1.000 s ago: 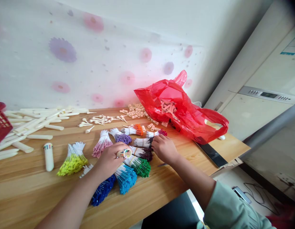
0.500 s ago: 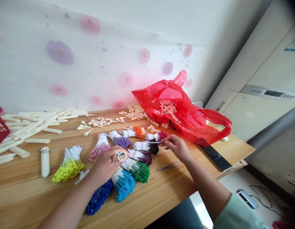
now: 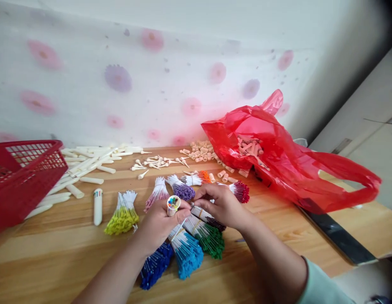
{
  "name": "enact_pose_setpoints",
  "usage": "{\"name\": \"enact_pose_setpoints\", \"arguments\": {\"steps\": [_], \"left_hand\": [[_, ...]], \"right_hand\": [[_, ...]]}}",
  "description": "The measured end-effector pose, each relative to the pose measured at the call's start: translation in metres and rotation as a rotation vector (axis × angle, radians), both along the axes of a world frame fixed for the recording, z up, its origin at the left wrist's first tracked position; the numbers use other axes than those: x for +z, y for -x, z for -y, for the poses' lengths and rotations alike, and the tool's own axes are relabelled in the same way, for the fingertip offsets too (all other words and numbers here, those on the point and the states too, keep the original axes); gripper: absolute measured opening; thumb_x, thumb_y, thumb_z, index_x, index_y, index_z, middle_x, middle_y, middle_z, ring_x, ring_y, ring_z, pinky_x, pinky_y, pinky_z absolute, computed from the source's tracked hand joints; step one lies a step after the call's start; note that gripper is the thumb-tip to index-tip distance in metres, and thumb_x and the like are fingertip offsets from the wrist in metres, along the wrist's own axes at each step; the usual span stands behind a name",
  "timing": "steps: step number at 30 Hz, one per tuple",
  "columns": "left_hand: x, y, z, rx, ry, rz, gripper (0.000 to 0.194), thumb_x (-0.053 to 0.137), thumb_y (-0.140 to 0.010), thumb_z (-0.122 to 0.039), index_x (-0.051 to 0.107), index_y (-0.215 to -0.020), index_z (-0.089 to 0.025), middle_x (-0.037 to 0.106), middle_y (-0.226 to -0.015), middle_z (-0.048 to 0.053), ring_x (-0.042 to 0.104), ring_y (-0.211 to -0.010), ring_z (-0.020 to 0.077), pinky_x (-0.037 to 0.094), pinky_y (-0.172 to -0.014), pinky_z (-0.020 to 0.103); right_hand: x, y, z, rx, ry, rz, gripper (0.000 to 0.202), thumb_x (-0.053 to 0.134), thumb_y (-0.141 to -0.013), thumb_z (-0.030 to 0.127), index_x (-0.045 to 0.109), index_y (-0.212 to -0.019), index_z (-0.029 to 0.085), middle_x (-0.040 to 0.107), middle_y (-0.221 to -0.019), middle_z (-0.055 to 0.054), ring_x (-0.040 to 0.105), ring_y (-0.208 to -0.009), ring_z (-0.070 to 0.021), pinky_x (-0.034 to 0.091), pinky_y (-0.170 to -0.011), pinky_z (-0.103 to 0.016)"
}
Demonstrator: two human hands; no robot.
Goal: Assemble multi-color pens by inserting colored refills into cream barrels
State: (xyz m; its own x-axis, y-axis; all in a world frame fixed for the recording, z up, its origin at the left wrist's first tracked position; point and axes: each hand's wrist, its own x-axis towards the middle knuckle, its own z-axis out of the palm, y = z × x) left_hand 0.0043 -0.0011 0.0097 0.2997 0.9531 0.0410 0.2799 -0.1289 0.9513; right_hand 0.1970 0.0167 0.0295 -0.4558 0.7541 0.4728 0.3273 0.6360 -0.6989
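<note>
My left hand [image 3: 164, 219] is closed round a small white cage-like holder [image 3: 173, 204] with several coloured tips in its round end. A thin white stick [image 3: 181, 227] also shows at its fingers. Just right of it, my right hand [image 3: 216, 204] is pinched, and what its fingertips hold is too small to name. Below and between the hands lie bundles of white refills: light blue [image 3: 186, 252], green [image 3: 208, 236] and dark blue [image 3: 156, 264]. Behind them are pink [image 3: 157, 192], purple [image 3: 182, 189], orange [image 3: 197, 178] and crimson [image 3: 240, 191] bundles.
A yellow bundle [image 3: 122, 213] and a white multicolour pen [image 3: 98, 207] lie to the left. Farther left is a red basket [image 3: 28, 185] beside white tubes [image 3: 91, 162]. Pale tips [image 3: 158, 161] and peach parts [image 3: 202, 150] lie behind; a red bag [image 3: 287, 164] spreads right.
My right hand has come left, close to my left hand. The view has turned left, bringing more of the red basket in. A thin stick now shows by my left fingers.
</note>
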Motion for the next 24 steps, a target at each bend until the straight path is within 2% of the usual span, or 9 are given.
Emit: {"name": "enact_pose_setpoints", "arguments": {"steps": [3, 5, 8, 11, 17, 20, 24], "left_hand": [[0.0, -0.002, 0.0, 0.022, -0.001, 0.049, 0.02, 0.062, -0.076, -0.037, 0.067, -0.072, -0.017, 0.053, -0.061, -0.002, 0.046, -0.059, 0.0135, 0.036, -0.056, 0.025], [-0.002, -0.003, 0.0, 0.034, -0.005, 0.081, 0.021, 0.06, -0.078, -0.036, 0.065, -0.072, -0.017, 0.053, -0.062, -0.001, 0.046, -0.061, 0.0138, 0.037, -0.057, 0.025], [-0.007, -0.004, 0.001, 0.035, -0.012, 0.125, 0.023, 0.057, -0.082, -0.037, 0.063, -0.072, -0.018, 0.053, -0.063, -0.001, 0.046, -0.063, 0.0139, 0.036, -0.059, 0.026], [-0.009, -0.004, 0.001, 0.037, -0.022, 0.163, 0.022, 0.056, -0.084, -0.038, 0.062, -0.075, -0.018, 0.054, -0.067, -0.001, 0.046, -0.066, 0.0142, 0.037, -0.063, 0.026], [-0.012, -0.002, 0.001, -0.005, -0.008, 0.195, 0.023, 0.057, -0.084, -0.039, 0.062, -0.076, -0.018, 0.054, -0.068, 0.0, 0.045, -0.066, 0.0143, 0.035, -0.062, 0.026], [-0.013, -0.003, 0.003, -0.055, 0.059, 0.328, 0.024, 0.062, -0.081, -0.041, 0.063, -0.076, -0.018, 0.056, -0.067, 0.0, 0.046, -0.067, 0.0146, 0.036, -0.064, 0.027], [-0.012, -0.008, 0.007, -0.242, 0.231, 0.654, 0.025, 0.071, -0.074, -0.04, 0.063, -0.072, -0.016, 0.055, -0.062, 0.0, 0.047, -0.063, 0.0132, 0.036, -0.063, 0.027]], "right_hand": [[-0.013, 0.006, -0.001, -0.066, -0.034, -0.129, 0.006, 0.063, -0.082, 0.022, 0.065, -0.084, 0.016, 0.067, -0.072, -0.002, 0.059, -0.064, -0.0122, 0.047, -0.061, -0.023], [-0.019, 0.008, 0.001, -0.091, -0.04, -0.182, 0.013, 0.063, -0.082, 0.022, 0.067, -0.094, 0.017, 0.068, -0.075, -0.003, 0.061, -0.067, -0.013, 0.049, -0.063, -0.024], [-0.023, 0.011, 0.004, -0.073, -0.013, -0.233, 0.021, 0.059, -0.085, 0.021, 0.066, -0.105, 0.018, 0.068, -0.079, -0.004, 0.063, -0.072, -0.0137, 0.051, -0.068, -0.026], [-0.025, 0.012, 0.006, -0.027, -0.013, -0.246, 0.021, 0.056, -0.087, 0.02, 0.067, -0.105, 0.018, 0.068, -0.079, -0.004, 0.064, -0.075, -0.0142, 0.051, -0.071, -0.028], [-0.026, 0.007, 0.005, 0.023, 0.179, -0.449, 0.022, 0.059, -0.087, 0.026, 0.068, -0.106, 0.022, 0.068, -0.083, -0.003, 0.063, -0.073, -0.0131, 0.052, -0.069, -0.028], [-0.021, 0.005, 0.004, 0.118, 0.241, -0.499, 0.018, 0.062, -0.085, 0.027, 0.072, -0.1, 0.022, 0.067, -0.077, -0.002, 0.062, -0.07, -0.0122, 0.052, -0.067, -0.026], [-0.012, 0.008, 0.008, 0.278, 0.28, -0.556, 0.015, 0.071, -0.078, 0.031, 0.074, -0.087, 0.02, 0.067, -0.071, -0.002, 0.063, -0.064, -0.0125, 0.052, -0.062, -0.026]]}}
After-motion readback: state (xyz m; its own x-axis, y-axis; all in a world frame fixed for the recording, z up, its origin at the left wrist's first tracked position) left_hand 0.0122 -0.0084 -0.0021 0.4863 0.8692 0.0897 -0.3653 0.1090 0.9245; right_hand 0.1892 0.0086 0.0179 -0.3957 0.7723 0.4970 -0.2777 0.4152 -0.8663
